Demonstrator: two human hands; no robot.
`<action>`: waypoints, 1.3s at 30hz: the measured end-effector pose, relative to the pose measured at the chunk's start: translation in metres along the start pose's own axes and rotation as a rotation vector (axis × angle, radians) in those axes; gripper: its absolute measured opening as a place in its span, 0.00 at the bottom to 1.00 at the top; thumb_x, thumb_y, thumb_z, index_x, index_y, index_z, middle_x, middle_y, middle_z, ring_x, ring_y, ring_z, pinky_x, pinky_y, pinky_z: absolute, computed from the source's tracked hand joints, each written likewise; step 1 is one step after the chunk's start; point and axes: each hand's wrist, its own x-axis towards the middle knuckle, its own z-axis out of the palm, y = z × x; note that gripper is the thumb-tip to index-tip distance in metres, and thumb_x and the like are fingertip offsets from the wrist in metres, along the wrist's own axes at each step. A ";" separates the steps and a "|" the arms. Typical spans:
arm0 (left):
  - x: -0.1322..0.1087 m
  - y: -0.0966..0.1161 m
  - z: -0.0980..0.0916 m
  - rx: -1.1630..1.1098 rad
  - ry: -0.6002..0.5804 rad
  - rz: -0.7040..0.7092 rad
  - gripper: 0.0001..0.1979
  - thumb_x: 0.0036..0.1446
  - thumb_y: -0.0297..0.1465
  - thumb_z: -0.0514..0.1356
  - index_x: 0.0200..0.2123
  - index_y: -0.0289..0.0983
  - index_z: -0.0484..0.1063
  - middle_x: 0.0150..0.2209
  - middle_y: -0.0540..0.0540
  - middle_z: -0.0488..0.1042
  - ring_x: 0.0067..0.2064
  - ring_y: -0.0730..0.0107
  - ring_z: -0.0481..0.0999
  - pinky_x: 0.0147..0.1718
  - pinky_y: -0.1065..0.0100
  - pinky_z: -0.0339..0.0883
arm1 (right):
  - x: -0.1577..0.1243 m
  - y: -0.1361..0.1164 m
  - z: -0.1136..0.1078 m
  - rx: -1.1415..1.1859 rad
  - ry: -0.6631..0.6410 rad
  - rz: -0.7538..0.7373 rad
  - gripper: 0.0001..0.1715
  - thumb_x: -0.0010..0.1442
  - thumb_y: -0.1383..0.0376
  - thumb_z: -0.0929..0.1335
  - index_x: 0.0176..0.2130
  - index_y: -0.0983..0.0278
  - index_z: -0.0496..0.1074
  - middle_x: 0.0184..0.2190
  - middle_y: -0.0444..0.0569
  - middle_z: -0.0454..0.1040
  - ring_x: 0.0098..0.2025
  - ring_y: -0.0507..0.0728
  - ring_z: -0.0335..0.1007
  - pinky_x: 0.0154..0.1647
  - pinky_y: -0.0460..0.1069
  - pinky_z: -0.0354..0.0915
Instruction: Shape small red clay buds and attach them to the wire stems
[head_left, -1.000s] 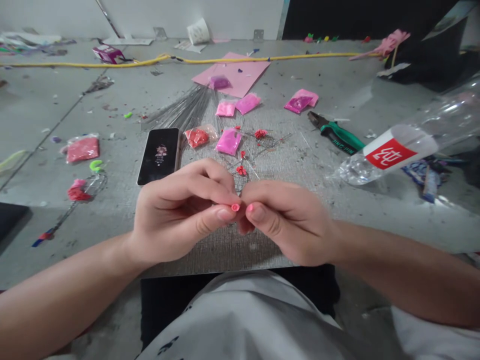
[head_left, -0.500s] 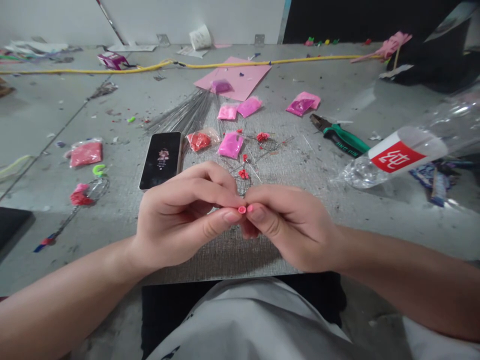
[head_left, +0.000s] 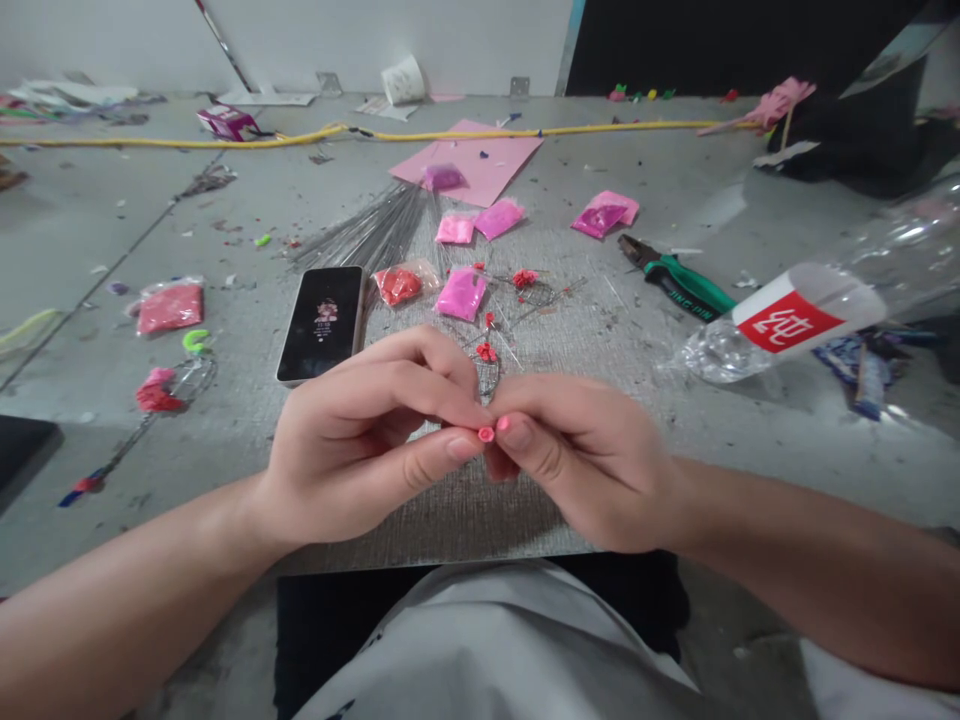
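My left hand (head_left: 382, 440) is closed, its thumb and forefinger pinching a tiny pink clay flower (head_left: 486, 435) with a hollow centre. Against it, my right hand (head_left: 577, 450) is also closed and pinches a small bit of pink clay (head_left: 504, 424) at the thumb tip. The fingertips of both hands meet. Just beyond them lie a small red clay flower (head_left: 487, 352) and another red flower cluster (head_left: 525, 278) on wire. A magenta clay packet (head_left: 461, 293) and a red clay packet (head_left: 405, 285) rest nearby. The curled lower fingers are partly hidden.
A phone (head_left: 321, 325) lies beyond my left hand, near a bundle of thin wires (head_left: 367, 230). Green-handled pliers (head_left: 679, 280) and a plastic bottle (head_left: 787, 310) are at right. At left sits a wire piece with red clay (head_left: 157, 392). A yellow cable (head_left: 262, 138) crosses the back.
Both hands have sunk slightly in the view, still pinched together. The pink bit at my right thumb shows a little more, slightly higher than the flower. The view has shifted a little.
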 end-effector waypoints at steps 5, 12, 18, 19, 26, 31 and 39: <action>0.003 0.001 0.000 0.024 -0.018 0.044 0.04 0.61 0.26 0.69 0.39 0.39 0.81 0.33 0.46 0.75 0.35 0.69 0.78 0.33 0.68 0.80 | 0.001 0.001 0.001 0.005 0.000 -0.028 0.10 0.72 0.70 0.66 0.37 0.64 0.74 0.29 0.43 0.74 0.32 0.48 0.71 0.35 0.44 0.68; 0.003 0.001 -0.002 0.055 -0.025 0.054 0.04 0.60 0.27 0.69 0.38 0.40 0.81 0.32 0.46 0.76 0.34 0.69 0.78 0.29 0.70 0.77 | 0.000 0.001 0.001 -0.022 0.008 -0.028 0.10 0.72 0.68 0.66 0.37 0.63 0.75 0.28 0.43 0.74 0.30 0.49 0.70 0.33 0.44 0.68; 0.003 -0.001 -0.003 0.030 -0.018 0.054 0.05 0.60 0.26 0.70 0.39 0.40 0.82 0.33 0.46 0.75 0.35 0.70 0.78 0.32 0.71 0.77 | -0.001 0.000 0.001 -0.016 0.017 -0.021 0.10 0.72 0.69 0.66 0.37 0.63 0.75 0.29 0.43 0.74 0.30 0.48 0.70 0.34 0.44 0.69; 0.002 -0.001 -0.002 0.012 -0.013 0.039 0.05 0.60 0.25 0.70 0.39 0.40 0.82 0.33 0.46 0.75 0.35 0.70 0.78 0.32 0.71 0.77 | -0.001 0.000 0.001 -0.012 0.021 -0.024 0.09 0.71 0.69 0.66 0.37 0.63 0.75 0.28 0.43 0.74 0.30 0.48 0.70 0.34 0.44 0.69; -0.006 0.000 0.007 -0.474 0.019 -0.295 0.05 0.65 0.25 0.65 0.41 0.39 0.81 0.37 0.47 0.72 0.28 0.79 0.74 0.25 0.76 0.74 | -0.001 -0.002 0.001 0.023 0.048 -0.023 0.11 0.71 0.71 0.65 0.39 0.63 0.75 0.30 0.44 0.76 0.31 0.48 0.72 0.33 0.44 0.70; -0.005 -0.002 0.012 -0.644 0.047 -0.428 0.03 0.66 0.27 0.65 0.38 0.38 0.80 0.35 0.48 0.72 0.28 0.80 0.73 0.24 0.77 0.73 | 0.001 -0.007 -0.003 -0.148 0.060 -0.148 0.09 0.70 0.71 0.65 0.38 0.62 0.74 0.30 0.46 0.78 0.32 0.50 0.74 0.36 0.46 0.72; -0.006 0.001 0.015 -0.855 0.054 -0.627 0.04 0.64 0.29 0.67 0.37 0.36 0.81 0.36 0.48 0.73 0.29 0.80 0.72 0.26 0.78 0.73 | -0.003 -0.013 -0.005 -0.501 0.069 -0.366 0.16 0.77 0.64 0.59 0.46 0.68 0.73 0.34 0.50 0.80 0.37 0.53 0.77 0.42 0.51 0.76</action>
